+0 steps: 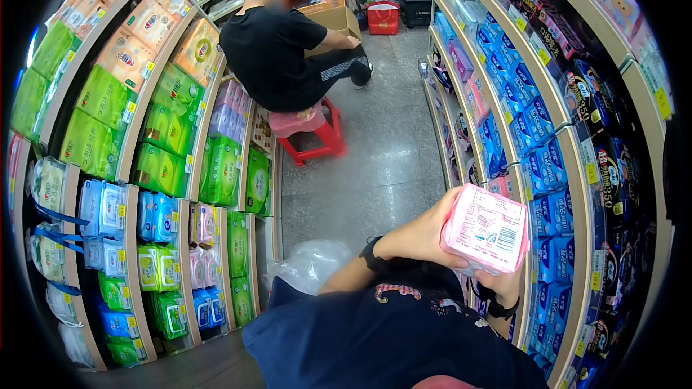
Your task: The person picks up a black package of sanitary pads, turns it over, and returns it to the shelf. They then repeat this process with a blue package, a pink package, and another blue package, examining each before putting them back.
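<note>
Head view, pink pack (484, 230), white barcode label (497, 223), clasped between left hand (424, 234) and right hand (507, 287)

The pink pack (486, 229), near on the right, has a white label (499, 226) with black print, above dark blue cloth (389, 338) with a small pink picture. The left shelves (133, 137) hold green packs (97, 119) and orange packs (133, 47) higher up; the right shelves (577, 137) hold blue packs (540, 166) and black packs (609, 173). Far away are a black shirt (270, 47), a red stool (321, 145), a red basket (383, 18) and a grey speckled floor (382, 173).
</note>
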Demonstrator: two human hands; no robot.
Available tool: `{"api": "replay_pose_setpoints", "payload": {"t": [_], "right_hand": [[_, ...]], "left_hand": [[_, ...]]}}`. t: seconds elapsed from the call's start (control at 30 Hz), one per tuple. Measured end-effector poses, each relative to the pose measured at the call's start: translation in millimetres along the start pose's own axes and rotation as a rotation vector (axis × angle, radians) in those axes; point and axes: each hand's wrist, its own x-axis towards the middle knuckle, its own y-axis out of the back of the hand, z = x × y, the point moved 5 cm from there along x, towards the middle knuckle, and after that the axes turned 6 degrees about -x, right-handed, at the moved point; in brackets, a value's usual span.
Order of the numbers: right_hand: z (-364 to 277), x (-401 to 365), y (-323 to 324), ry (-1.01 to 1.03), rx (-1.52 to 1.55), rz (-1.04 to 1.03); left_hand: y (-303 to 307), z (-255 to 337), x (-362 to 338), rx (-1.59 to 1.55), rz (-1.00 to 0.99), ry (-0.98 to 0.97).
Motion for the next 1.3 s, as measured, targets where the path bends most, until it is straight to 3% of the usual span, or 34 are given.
{"api": "replay_pose_setpoints", "payload": {"t": [0.1,0.2,0.33,0.47,0.63,0.77,0.83,1.13,1.27,1.3], "right_hand": [[0.3,5.1,-0.8,-0.221,0.231,-0.059],[12.5,1.4,5.5,-0.224,0.154,-0.206],[17.4,-4.0,3.5,-0.317,0.208,-0.19],[7.1,-1.2,1.1,-0.254,0.2,-0.152],[10.0,0.5,3.5,-0.243,0.194,-0.108],[15.8,-0.9,4.2,-0.323,0.269,-0.057],[24.1,-4.5,8.9,-0.182,0.059,-0.102],[17.9,-6.3,6.4,0.001,-0.086,-0.207],[8.6,-1.4,1.6,-0.022,-0.061,-0.182],[8.2,-0.1,0.5,-0.109,0.071,-0.126]], "left_hand": [[-1.7,6.6,-1.2,0.105,-0.003,-0.001],[-4.2,10.0,-1.1,0.105,-0.009,0.001],[-2.3,8.5,1.4,0.066,0.001,-0.008],[0.2,1.9,2.9,0.007,0.058,0.032],[1.2,8.5,6.4,0.149,0.065,0.003],[0.0,13.9,6.5,0.158,0.013,-0.021],[0.3,15.8,6.7,0.168,0.005,-0.026],[5.6,2.4,8.1,0.056,0.029,-0.015],[5.4,6.9,10.6,0.097,0.038,-0.027],[5.5,9.3,10.7,0.127,0.044,-0.034]]}}
